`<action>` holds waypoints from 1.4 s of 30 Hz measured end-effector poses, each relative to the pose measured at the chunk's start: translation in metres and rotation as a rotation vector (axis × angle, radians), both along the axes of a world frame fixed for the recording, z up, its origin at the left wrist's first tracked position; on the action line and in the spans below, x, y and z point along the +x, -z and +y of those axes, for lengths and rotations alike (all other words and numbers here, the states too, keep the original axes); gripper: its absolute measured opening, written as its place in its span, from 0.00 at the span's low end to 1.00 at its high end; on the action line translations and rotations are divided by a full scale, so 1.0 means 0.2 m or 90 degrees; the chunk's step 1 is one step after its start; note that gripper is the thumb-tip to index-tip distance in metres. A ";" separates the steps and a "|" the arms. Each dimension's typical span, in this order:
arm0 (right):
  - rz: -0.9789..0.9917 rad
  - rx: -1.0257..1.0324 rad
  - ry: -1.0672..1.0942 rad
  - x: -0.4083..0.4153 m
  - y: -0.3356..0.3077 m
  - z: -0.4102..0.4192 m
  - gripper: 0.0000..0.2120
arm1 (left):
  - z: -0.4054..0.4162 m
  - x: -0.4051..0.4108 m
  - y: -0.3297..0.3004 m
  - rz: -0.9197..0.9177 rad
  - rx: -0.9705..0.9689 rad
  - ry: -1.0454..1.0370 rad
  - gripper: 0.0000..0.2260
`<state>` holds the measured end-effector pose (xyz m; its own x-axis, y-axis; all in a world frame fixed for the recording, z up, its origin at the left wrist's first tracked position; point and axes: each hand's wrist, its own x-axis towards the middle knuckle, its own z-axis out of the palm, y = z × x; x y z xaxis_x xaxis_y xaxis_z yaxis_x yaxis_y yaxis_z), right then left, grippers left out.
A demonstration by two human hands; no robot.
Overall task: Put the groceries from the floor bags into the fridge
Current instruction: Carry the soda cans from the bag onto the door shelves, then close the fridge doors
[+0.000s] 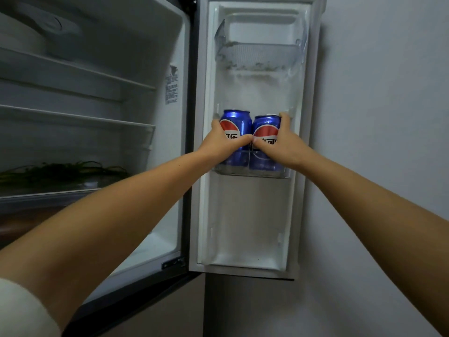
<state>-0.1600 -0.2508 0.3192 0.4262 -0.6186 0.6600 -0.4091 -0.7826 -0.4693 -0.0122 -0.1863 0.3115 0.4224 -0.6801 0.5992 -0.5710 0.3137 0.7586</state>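
Two blue cola cans stand side by side in the middle door bin [284, 173] of the open fridge door. My left hand [218, 144] is wrapped around the left can [237, 120]. My right hand [279, 144] grips the right can [266, 125]. Both cans are upright, with their bases inside the clear bin. My thumbs nearly touch between the cans.
An upper door bin [257, 54] holds nothing that I can see. The fridge interior to the left has glass shelves [97, 117]; green vegetables [60, 171] lie on the lowest one. A white container [21, 40] sits on the top shelf. A grey wall [388, 117] stands right of the door.
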 end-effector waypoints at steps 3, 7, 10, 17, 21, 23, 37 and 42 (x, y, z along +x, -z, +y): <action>-0.015 -0.039 0.037 -0.01 0.07 0.01 0.39 | 0.02 -0.02 0.03 -0.014 -0.015 -0.004 0.35; -0.076 -0.047 0.011 -0.02 0.14 0.04 0.37 | 0.02 -0.03 0.08 0.000 -0.045 0.001 0.37; -0.092 -0.037 0.009 -0.04 0.18 0.04 0.38 | 0.03 -0.03 0.11 0.025 -0.069 -0.007 0.36; -0.099 -0.080 0.021 -0.10 0.22 0.15 0.35 | 0.13 -0.04 0.16 0.031 -0.048 -0.034 0.41; -0.121 -0.269 0.014 -0.08 0.28 0.27 0.28 | 0.30 -0.07 0.26 -0.008 -0.032 -0.079 0.35; -0.105 -0.311 -0.045 -0.04 0.35 0.34 0.25 | 0.42 -0.06 0.33 -0.014 -0.044 -0.103 0.28; 0.075 -0.110 -0.576 0.43 1.27 1.37 0.21 | 1.94 -0.16 1.23 -0.093 0.129 -0.523 0.08; 0.040 -0.164 -0.742 0.50 1.27 1.95 0.17 | 2.55 -0.25 1.16 -0.191 0.178 -0.659 0.12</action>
<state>-0.0595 0.1400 0.0649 0.6794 0.3091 0.6655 0.5928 -0.7658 -0.2494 -0.0615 0.3237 0.0789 0.7273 -0.2103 0.6533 -0.6307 -0.5801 0.5155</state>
